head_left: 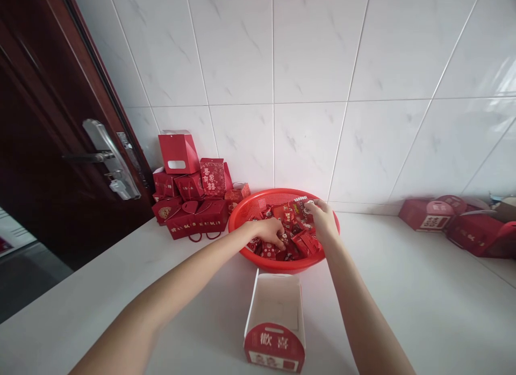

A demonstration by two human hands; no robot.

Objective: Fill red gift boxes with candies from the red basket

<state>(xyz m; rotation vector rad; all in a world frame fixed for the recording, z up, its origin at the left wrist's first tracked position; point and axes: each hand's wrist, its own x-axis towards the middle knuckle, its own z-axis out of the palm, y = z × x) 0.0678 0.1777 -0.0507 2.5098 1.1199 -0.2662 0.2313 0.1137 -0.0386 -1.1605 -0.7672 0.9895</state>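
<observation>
A red plastic basket (284, 266) stands on the white counter, filled with small red wrapped snack packets (307, 243). My left hand (271, 231) reaches into it from the left, its fingers curled down among the packets; what they grip is hidden. At the basket's right side, my right hand (322, 216) pinches a dark red packet with printed lettering (302, 213) by its edge. Just in front of the basket is an open red and white gift box (278, 310), its top unfolded and no contents showing inside.
Several red gift boxes (197, 216) are stacked at the left against the tiled wall (310, 144). More red boxes (427, 214) lie at the far right of the counter (387, 278). A dark wooden door (48, 95) with a metal handle (108, 157) stands at the left.
</observation>
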